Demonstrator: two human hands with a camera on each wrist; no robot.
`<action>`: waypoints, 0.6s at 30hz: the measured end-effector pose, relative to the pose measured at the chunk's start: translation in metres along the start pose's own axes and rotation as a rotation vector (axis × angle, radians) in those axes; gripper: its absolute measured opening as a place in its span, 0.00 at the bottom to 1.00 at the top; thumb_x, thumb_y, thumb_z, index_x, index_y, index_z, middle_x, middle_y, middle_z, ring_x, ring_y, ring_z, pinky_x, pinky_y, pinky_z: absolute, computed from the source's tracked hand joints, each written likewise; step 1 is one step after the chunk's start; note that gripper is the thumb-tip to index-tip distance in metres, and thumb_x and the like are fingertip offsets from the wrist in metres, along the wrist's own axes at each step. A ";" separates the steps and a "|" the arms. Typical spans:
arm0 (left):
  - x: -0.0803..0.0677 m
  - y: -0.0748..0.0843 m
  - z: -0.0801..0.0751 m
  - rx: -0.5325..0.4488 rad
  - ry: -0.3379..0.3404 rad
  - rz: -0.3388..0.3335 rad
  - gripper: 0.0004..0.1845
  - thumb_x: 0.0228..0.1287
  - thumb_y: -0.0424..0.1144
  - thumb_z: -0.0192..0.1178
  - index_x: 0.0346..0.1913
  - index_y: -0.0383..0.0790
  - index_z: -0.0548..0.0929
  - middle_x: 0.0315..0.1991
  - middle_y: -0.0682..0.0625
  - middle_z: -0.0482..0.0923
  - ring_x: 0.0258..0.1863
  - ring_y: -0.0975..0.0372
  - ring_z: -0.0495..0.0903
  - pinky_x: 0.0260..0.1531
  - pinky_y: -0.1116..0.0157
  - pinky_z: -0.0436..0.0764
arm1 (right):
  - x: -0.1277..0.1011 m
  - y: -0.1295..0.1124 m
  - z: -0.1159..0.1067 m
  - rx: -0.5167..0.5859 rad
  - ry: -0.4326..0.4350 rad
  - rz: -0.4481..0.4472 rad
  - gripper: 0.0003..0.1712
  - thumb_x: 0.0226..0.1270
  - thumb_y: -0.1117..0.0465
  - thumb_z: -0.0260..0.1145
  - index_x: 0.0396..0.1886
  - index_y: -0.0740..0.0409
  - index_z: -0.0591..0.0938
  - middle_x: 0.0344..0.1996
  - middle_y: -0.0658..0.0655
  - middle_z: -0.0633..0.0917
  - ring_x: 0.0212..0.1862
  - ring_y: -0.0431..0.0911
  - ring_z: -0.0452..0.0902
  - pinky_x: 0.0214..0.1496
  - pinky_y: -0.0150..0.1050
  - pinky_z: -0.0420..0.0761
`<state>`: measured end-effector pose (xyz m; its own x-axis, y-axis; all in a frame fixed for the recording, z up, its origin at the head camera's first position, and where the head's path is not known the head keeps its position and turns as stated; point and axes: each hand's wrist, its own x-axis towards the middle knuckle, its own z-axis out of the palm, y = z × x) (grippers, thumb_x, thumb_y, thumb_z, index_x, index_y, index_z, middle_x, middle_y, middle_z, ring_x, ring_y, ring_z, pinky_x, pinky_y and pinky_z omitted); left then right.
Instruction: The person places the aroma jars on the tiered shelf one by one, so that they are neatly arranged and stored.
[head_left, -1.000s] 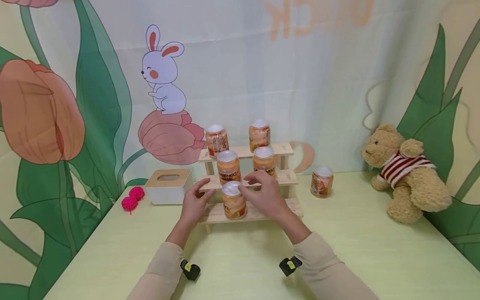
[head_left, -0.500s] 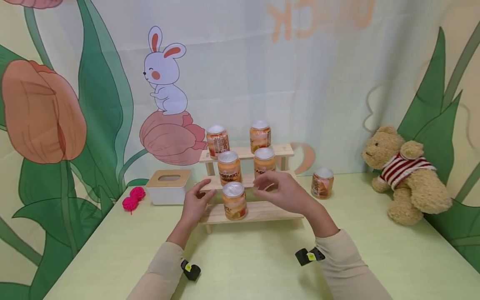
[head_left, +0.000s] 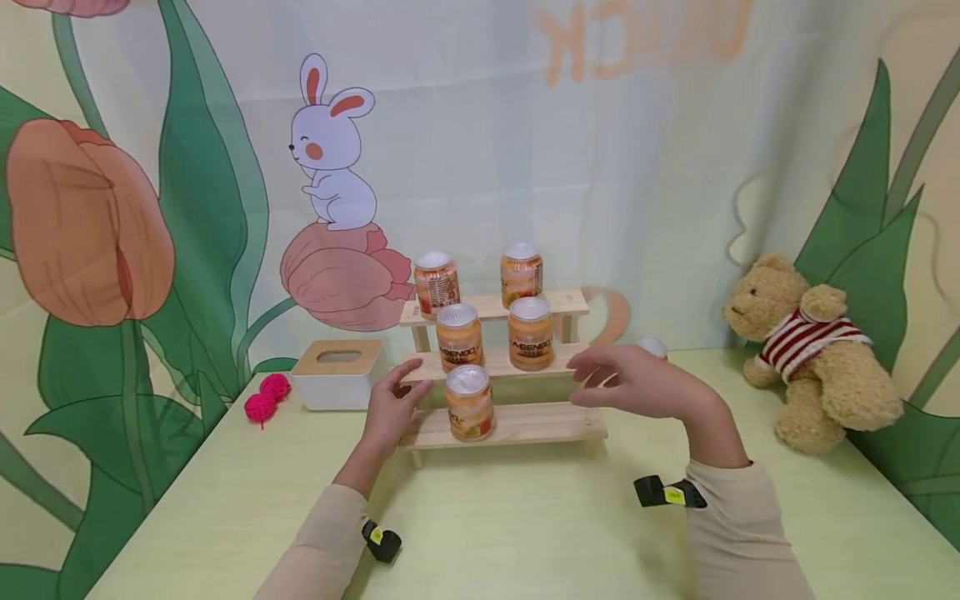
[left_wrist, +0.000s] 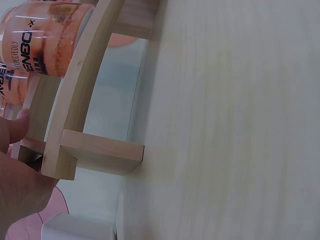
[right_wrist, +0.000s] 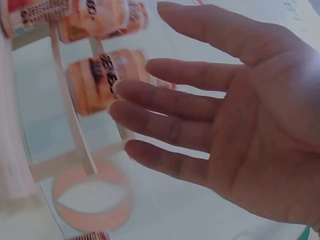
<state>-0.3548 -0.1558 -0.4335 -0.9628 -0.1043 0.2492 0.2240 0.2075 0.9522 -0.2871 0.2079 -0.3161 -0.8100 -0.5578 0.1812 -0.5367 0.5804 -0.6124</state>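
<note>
A three-step wooden shelf (head_left: 517, 423) stands on the pale green table (head_left: 525, 525). Two orange cans with silver lids stand on its top step (head_left: 437, 283), two on the middle step (head_left: 530, 333), and one on the bottom step (head_left: 468, 403). My left hand (head_left: 390, 408) rests with straight fingers against the shelf's left end; the left wrist view shows its thumb (left_wrist: 15, 127) beside the side frame (left_wrist: 75, 100). My right hand (head_left: 633, 383) hovers open to the right of the shelf, fingers spread (right_wrist: 165, 95), holding nothing. Behind it a loose can (head_left: 654, 344) is mostly hidden.
A white tissue box with a wooden lid (head_left: 335, 372) and two pink yarn balls (head_left: 266, 397) lie left of the shelf. A teddy bear in a striped sweater (head_left: 813, 358) sits at the right. A printed curtain hangs close behind.
My right hand has left the bottom-step can and moved right, past the shelf's end, now covering the loose can on the table. The left hand has stayed put.
</note>
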 end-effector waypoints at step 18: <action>0.000 -0.001 0.002 0.014 0.013 0.021 0.24 0.68 0.37 0.66 0.66 0.42 0.78 0.57 0.40 0.79 0.44 0.57 0.79 0.35 0.72 0.77 | -0.011 0.084 -0.010 0.027 0.395 0.254 0.28 0.73 0.50 0.64 0.58 0.70 0.79 0.50 0.68 0.83 0.52 0.60 0.79 0.51 0.55 0.78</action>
<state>-0.3557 -0.1546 -0.4351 -0.9557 -0.1128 0.2717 0.2421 0.2234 0.9442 -0.3253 0.2687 -0.3615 -0.9457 -0.1286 0.2986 -0.3077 0.6506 -0.6943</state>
